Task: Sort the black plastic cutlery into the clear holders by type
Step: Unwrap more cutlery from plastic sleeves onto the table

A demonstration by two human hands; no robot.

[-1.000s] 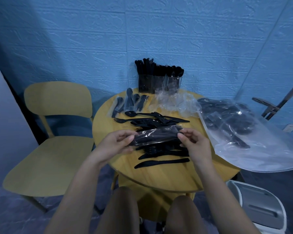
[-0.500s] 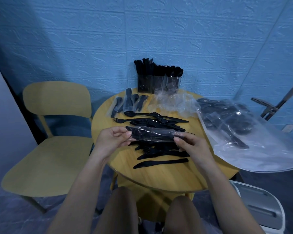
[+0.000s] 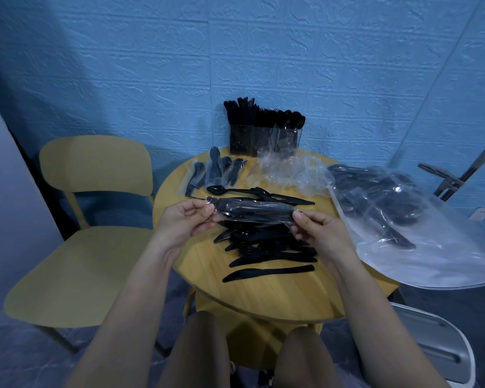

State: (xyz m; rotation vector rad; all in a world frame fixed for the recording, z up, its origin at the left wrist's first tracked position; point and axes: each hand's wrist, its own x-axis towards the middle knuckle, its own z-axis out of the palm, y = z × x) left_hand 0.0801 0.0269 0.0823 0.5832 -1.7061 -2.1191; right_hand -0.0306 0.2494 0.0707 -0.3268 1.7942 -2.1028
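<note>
A clear-wrapped packet of black cutlery (image 3: 252,212) is held level above the round wooden table (image 3: 263,298). My left hand (image 3: 184,224) pinches its left end and my right hand (image 3: 318,233) pinches its right end. Beneath the packet lies a loose pile of black forks and knives (image 3: 266,247), with one knife (image 3: 268,273) nearest me and a spoon (image 3: 230,189) behind. The clear holders (image 3: 263,140), filled with upright black cutlery, stand at the table's far edge by the wall.
Several wrapped packets (image 3: 214,172) lie at the far left of the table, empty clear wrappers (image 3: 286,172) beside them. A large clear bag of cutlery (image 3: 398,217) hangs over the right edge. A yellow chair (image 3: 90,219) stands left, a white bin (image 3: 431,351) lower right.
Both hands lifted the wrapped packet up and away from the pile and turned it level; the grips stay on its two ends.
</note>
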